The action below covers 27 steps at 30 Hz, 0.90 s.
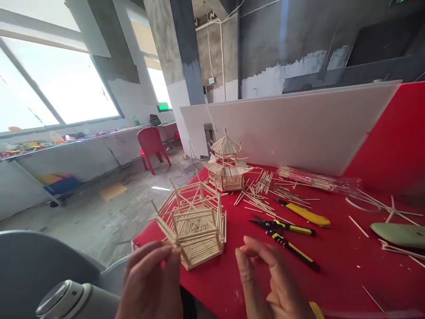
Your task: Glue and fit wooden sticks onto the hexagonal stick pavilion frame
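Note:
A small open frame model of thin wooden sticks [204, 254] stands on the red table, with a ringed stick floor, railings and upright posts. At its near left corner, my left hand [149, 279] is closed, thumb and forefinger pinched against a post. My right hand [270, 281] hovers to the right of the model, apart from it, thumb and forefinger pressed together; anything between them is too small to make out. Beyond my right hand lie black and yellow cutting pliers [282, 228] with their jaws apart. A yellow utility knife [307, 214] lies behind them.
A finished-looking stick pavilion [227, 170] stands at the back of the red table [332, 274]. Loose sticks [260, 195] and a bagged bundle [308, 178] lie nearby. A green object [398, 235] is at right. A white cylinder [79, 301] sits lower left; a board [282, 137] rises behind.

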Tool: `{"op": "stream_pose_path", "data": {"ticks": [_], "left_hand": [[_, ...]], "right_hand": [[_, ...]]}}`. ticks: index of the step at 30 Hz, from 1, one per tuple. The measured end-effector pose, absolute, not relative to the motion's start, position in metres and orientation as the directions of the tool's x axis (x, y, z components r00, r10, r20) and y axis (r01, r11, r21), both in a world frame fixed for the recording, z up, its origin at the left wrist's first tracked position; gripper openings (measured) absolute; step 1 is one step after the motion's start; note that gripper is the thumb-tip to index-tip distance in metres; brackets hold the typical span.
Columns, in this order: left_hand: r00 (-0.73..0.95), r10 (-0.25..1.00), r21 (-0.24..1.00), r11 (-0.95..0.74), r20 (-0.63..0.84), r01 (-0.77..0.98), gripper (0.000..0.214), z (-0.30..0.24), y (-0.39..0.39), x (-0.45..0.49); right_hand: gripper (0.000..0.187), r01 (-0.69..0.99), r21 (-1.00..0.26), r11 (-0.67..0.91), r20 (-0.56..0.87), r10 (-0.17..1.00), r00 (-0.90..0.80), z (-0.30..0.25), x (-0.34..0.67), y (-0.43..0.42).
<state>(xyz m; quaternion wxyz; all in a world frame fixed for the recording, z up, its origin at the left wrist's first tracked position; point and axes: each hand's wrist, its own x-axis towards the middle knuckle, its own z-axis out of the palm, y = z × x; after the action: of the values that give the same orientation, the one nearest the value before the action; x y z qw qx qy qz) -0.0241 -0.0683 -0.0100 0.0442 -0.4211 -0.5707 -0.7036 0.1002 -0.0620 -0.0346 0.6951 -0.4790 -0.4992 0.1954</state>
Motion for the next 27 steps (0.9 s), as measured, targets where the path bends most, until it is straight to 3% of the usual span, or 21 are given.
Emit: {"op": "stream_pose_path", "data": {"ticks": [3,6,9,17,27], "left_hand": [[-0.577,0.596,0.819,-0.287,0.558,0.496,0.026,0.004,-0.053,-0.062],[-0.428,0.777,0.869,-0.297,0.461,0.396,0.047,0.008,-0.033,-0.089],[-0.263,0.874,0.890,-0.317,0.408,0.328,0.045,0.011,-0.017,-0.100],[-0.132,0.912,0.896,-0.341,0.389,0.284,0.016,0.017,-0.003,-0.108],[-0.143,0.924,0.919,-0.318,0.355,0.233,0.016,0.013,-0.001,-0.108]], "right_hand": [[0.025,0.185,-0.872,0.453,0.489,0.804,0.338,-0.022,0.100,-0.044],[0.045,0.083,-0.902,0.423,0.431,0.884,0.182,-0.013,0.094,-0.021],[0.056,0.062,-0.922,0.382,0.386,0.921,0.060,-0.011,0.084,-0.003],[0.056,0.044,-0.930,0.366,0.365,0.931,-0.023,-0.014,0.081,0.020],[0.049,0.052,-0.917,0.395,0.395,0.919,-0.008,-0.010,0.076,0.018]]}}
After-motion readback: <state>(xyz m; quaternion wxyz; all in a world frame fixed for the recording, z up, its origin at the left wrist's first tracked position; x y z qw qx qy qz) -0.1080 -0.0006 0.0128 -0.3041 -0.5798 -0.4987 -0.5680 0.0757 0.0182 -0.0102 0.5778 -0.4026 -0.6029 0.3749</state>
